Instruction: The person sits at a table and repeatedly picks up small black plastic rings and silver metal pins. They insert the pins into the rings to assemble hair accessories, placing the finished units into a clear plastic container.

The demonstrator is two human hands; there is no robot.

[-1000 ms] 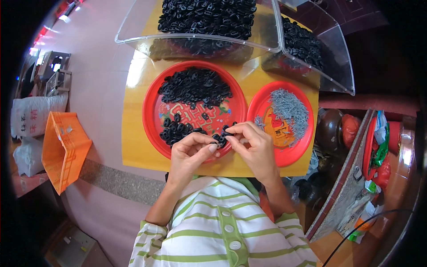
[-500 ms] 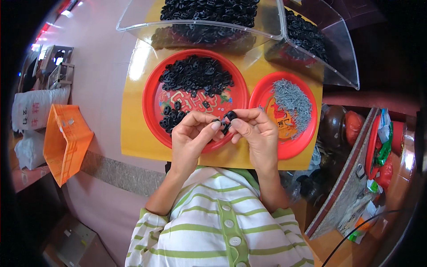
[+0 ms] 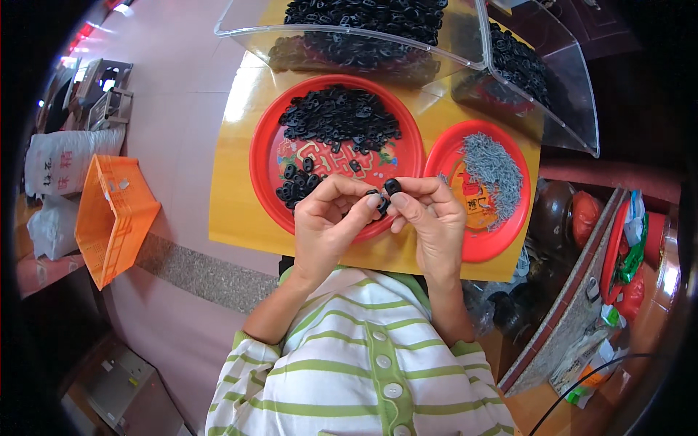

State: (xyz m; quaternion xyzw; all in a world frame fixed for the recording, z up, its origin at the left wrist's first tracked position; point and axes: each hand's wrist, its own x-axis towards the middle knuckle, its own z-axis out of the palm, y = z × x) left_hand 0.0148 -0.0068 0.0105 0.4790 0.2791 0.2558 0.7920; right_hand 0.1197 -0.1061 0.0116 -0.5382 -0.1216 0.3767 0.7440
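Two black oval pieces (image 3: 392, 187) — your left hand (image 3: 327, 224) pinches one, your right hand (image 3: 438, 219) the other — above the round red tray (image 3: 257, 156).

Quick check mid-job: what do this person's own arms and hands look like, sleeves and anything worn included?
The left hand and right hand are bare, with no gloves or watch showing. The left sleeve and right sleeve are white with green stripes, edged in green, and leave the wrists uncovered. No cables or markings show on either arm.

Blk oval pc. (image 3: 392, 187) in R fingers (image 3: 412, 210), L fingers (image 3: 358, 217) adj., nr. red tray (image 3: 261, 156)
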